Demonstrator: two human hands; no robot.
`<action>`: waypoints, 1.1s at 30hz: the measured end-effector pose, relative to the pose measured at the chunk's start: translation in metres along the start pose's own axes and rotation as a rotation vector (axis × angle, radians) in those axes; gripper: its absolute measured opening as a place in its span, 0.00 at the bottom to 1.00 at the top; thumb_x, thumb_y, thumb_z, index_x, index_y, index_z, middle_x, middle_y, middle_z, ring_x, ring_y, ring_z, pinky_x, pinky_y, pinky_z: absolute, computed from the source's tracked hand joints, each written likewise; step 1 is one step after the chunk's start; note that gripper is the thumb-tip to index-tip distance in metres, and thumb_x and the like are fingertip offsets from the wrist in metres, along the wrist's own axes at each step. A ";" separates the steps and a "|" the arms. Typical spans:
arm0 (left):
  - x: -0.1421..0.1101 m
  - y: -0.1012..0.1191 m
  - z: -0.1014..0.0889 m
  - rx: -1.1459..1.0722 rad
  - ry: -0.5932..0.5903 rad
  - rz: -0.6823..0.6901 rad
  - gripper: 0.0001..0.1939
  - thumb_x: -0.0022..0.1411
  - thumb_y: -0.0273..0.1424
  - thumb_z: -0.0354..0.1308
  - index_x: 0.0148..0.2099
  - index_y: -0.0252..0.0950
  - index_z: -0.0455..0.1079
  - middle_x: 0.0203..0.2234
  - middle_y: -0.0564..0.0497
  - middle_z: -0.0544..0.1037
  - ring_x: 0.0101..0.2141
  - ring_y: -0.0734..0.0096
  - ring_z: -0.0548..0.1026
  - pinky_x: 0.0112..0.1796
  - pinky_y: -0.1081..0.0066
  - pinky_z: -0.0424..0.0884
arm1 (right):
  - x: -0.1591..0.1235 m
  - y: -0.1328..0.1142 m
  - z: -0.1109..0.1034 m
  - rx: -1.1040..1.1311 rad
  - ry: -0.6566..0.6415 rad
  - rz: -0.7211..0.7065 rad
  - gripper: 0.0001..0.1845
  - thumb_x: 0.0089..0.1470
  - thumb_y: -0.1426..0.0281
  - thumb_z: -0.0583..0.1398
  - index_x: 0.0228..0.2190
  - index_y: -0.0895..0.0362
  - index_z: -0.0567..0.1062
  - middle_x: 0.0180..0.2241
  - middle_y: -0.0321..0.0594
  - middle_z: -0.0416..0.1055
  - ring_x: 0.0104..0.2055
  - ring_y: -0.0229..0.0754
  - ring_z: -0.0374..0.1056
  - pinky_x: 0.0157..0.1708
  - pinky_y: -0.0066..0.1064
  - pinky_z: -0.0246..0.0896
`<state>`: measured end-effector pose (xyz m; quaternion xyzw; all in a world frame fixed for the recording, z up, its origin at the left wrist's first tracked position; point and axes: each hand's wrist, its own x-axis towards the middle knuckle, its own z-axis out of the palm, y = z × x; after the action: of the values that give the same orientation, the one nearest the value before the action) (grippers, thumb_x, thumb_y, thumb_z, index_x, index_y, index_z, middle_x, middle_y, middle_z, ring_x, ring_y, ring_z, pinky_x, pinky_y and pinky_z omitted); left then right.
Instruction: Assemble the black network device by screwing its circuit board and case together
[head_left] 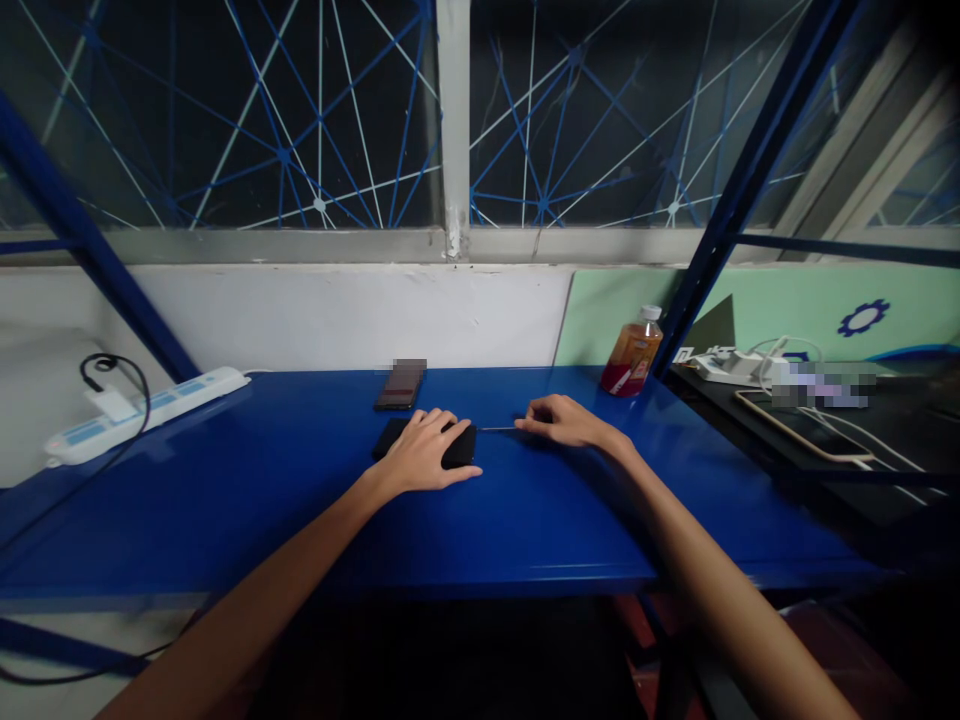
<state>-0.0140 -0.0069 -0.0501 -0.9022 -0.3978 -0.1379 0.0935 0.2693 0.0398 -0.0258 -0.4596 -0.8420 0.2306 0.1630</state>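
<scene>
Forearms [262,590] are stretched over the table [225,500]; the flat black object [460,452] on it is covered by the left hand [427,458], fingers spread. Pinched in the right hand [559,418], the thin piece [496,429], possibly metal, is best held level, the object steadied flat.

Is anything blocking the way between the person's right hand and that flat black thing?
Nothing visible blocks it. Only the thin rod that the right hand holds spans the blue tabletop between them. The left hand lies over the flat black thing.
</scene>
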 end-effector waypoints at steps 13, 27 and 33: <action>0.000 -0.001 0.001 0.000 0.007 -0.001 0.40 0.61 0.60 0.45 0.61 0.34 0.63 0.49 0.39 0.71 0.47 0.50 0.68 0.48 0.53 0.61 | 0.002 0.001 0.002 0.004 -0.026 -0.002 0.22 0.40 0.52 0.68 0.28 0.56 0.71 0.21 0.30 0.65 0.23 0.35 0.57 0.24 0.27 0.46; 0.000 -0.001 0.002 -0.012 0.009 -0.004 0.39 0.60 0.60 0.46 0.61 0.35 0.64 0.48 0.39 0.72 0.47 0.50 0.68 0.48 0.52 0.62 | 0.001 0.005 -0.001 -0.036 -0.039 -0.001 0.26 0.49 0.47 0.60 0.20 0.58 0.73 0.17 0.31 0.58 0.21 0.33 0.51 0.22 0.29 0.44; -0.001 0.002 -0.003 -0.025 0.033 0.041 0.34 0.62 0.55 0.50 0.64 0.42 0.60 0.52 0.41 0.69 0.50 0.50 0.67 0.49 0.50 0.61 | 0.001 0.007 -0.004 -0.009 -0.029 -0.002 0.24 0.50 0.49 0.59 0.23 0.58 0.77 0.18 0.31 0.61 0.21 0.34 0.53 0.22 0.28 0.45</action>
<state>-0.0135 -0.0095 -0.0472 -0.9088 -0.3760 -0.1560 0.0916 0.2752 0.0449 -0.0264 -0.4560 -0.8459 0.2330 0.1490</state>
